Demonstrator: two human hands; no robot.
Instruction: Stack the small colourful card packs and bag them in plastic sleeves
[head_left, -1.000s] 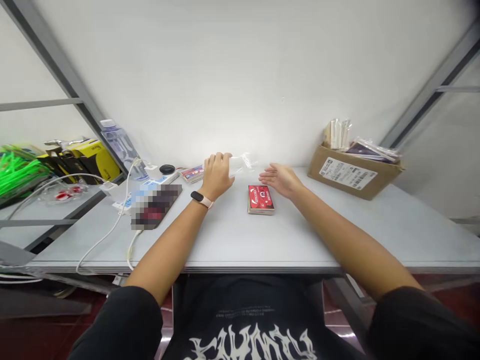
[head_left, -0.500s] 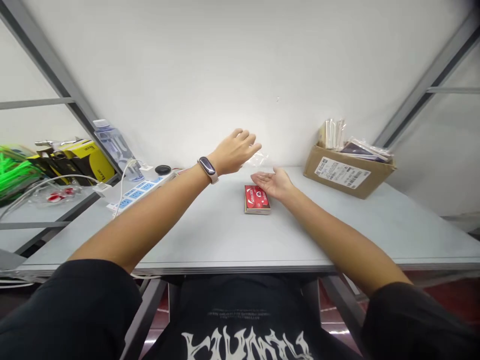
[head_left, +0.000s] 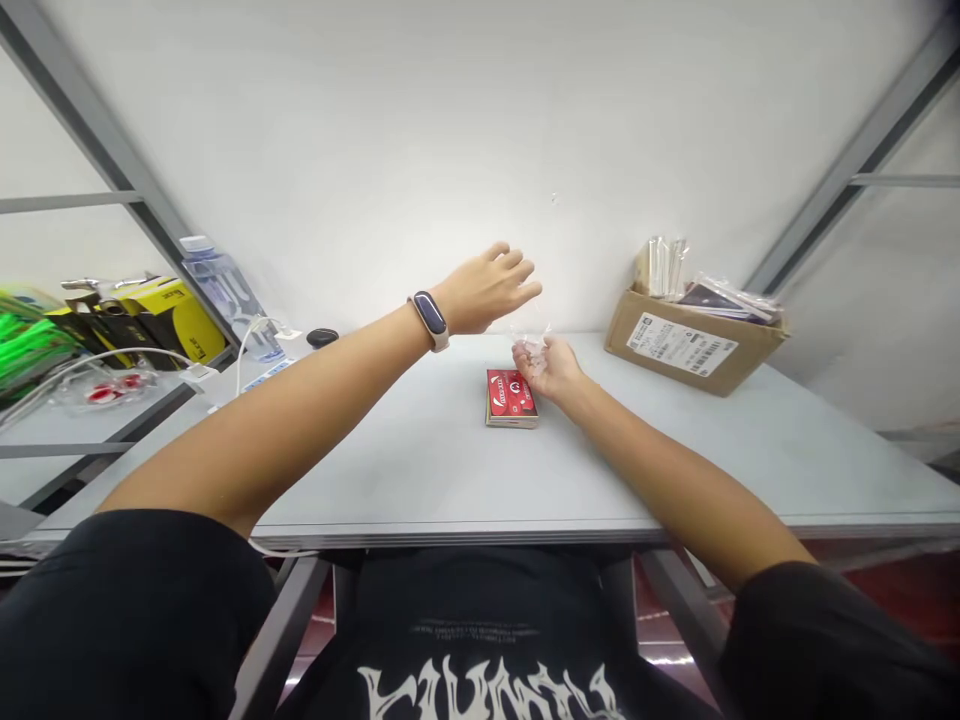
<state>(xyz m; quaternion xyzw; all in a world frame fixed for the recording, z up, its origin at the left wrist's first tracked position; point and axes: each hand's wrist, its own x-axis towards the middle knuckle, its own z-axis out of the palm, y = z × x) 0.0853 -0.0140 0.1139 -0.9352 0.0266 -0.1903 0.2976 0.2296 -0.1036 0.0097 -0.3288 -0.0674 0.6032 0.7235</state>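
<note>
A small red box [head_left: 512, 393] with white print lies on the table, its pale side facing me. My right hand [head_left: 553, 370] is palm up just beside the box's far right corner, fingers curled around a crumpled clear plastic wrapper [head_left: 534, 352]. My left hand [head_left: 489, 288], with a fitness band [head_left: 430, 318] on the wrist, hovers palm down above and to the left of the wrapper. Its fingers are loosely bent and apart, the thumb mostly hidden. Faint clear film shows between the left fingertips and the right palm.
An open cardboard box [head_left: 675, 345] of wrapped flat packs stands at the right. At the left are a water bottle [head_left: 232, 300], a power strip [head_left: 266, 376] partly behind my forearm, a black round object [head_left: 322, 338] and yellow-black boxes [head_left: 176, 320]. A wall [head_left: 480, 130] rises behind the table.
The clear wrapper has gone from hanging under my left hand down into my right palm. My right fingers have curled up around it. The left hand has shifted slightly right and up.
</note>
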